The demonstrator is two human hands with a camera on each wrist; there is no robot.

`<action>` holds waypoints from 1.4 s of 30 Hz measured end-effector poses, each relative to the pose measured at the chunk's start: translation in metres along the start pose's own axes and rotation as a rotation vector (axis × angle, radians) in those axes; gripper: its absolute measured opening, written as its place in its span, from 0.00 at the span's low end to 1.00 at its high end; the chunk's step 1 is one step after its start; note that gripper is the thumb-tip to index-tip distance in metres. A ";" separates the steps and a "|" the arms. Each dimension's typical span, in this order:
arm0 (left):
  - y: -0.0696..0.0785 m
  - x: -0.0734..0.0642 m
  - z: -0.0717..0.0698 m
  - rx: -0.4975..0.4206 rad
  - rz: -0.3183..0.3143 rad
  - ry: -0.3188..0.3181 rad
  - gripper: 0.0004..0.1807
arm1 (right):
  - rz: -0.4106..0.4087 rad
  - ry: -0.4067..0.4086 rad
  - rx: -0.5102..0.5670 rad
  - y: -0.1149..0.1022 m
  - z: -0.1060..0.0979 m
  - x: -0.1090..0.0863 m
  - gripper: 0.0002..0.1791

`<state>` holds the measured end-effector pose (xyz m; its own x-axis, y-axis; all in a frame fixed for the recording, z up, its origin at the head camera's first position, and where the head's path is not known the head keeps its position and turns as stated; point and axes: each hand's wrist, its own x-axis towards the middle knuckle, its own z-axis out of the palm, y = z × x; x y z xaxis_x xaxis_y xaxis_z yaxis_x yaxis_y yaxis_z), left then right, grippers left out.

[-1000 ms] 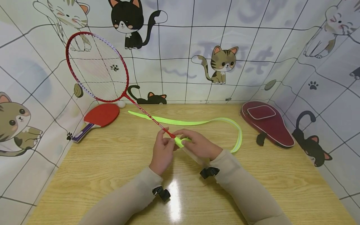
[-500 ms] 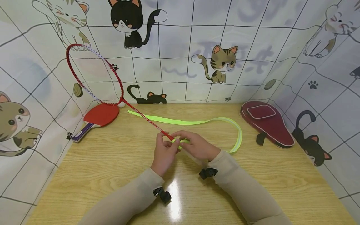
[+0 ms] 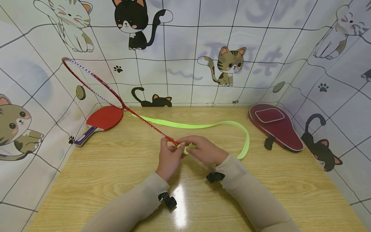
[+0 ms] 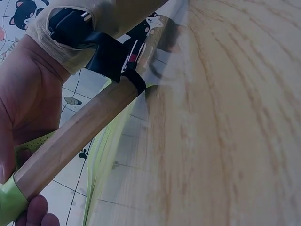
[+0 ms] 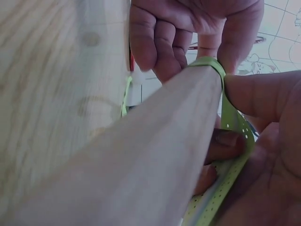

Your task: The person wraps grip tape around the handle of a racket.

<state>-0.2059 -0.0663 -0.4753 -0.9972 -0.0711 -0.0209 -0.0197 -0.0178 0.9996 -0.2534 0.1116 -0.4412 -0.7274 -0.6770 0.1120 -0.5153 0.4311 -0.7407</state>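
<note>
A red badminton racket [image 3: 149, 125] points up and left, its strung head seen nearly edge-on in the head view. My left hand [image 3: 170, 161] pinches it where the shaft meets the handle. Yellow-green grip tape [image 5: 207, 61] wraps the upper end of the bare wooden handle [image 4: 80, 132]. My right hand [image 3: 207, 149] holds the perforated tape between thumb and fingers, close beside the left fingertips. From there the loose length of tape [image 3: 185, 126] curves over the table toward the back left. My right hand and forearm cover much of the handle in the head view.
On the wooden table [image 3: 116, 167], a red table tennis bat [image 3: 105, 118] lies at the back left. A dark red bat case [image 3: 275, 127] rests at the back right. Cat-patterned sheeting [image 3: 185, 42] lines the back and sides.
The racket has rolled about its shaft, so its head has gone from face-on to nearly edge-on and sits lower. Both hands stay nearly in place; the left fingers have shifted slightly.
</note>
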 end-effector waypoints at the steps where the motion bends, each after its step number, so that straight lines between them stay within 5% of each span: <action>1: 0.000 0.000 0.000 -0.004 -0.002 0.000 0.24 | -0.007 0.000 -0.010 0.001 -0.001 0.000 0.25; 14: -0.002 0.004 0.001 -0.020 -0.022 -0.024 0.23 | 0.057 0.029 -0.051 0.005 -0.008 -0.001 0.25; 24: -0.001 0.003 0.001 -0.012 -0.028 -0.048 0.25 | 0.075 -0.025 -0.049 -0.001 -0.009 -0.004 0.25; 42: 0.001 0.001 -0.002 0.047 -0.015 -0.089 0.32 | 0.020 0.033 -0.084 0.006 -0.006 -0.001 0.23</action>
<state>-0.2070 -0.0686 -0.4748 -0.9992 0.0174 -0.0364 -0.0359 0.0284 0.9990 -0.2582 0.1180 -0.4419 -0.7518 -0.6484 0.1202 -0.5356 0.4940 -0.6849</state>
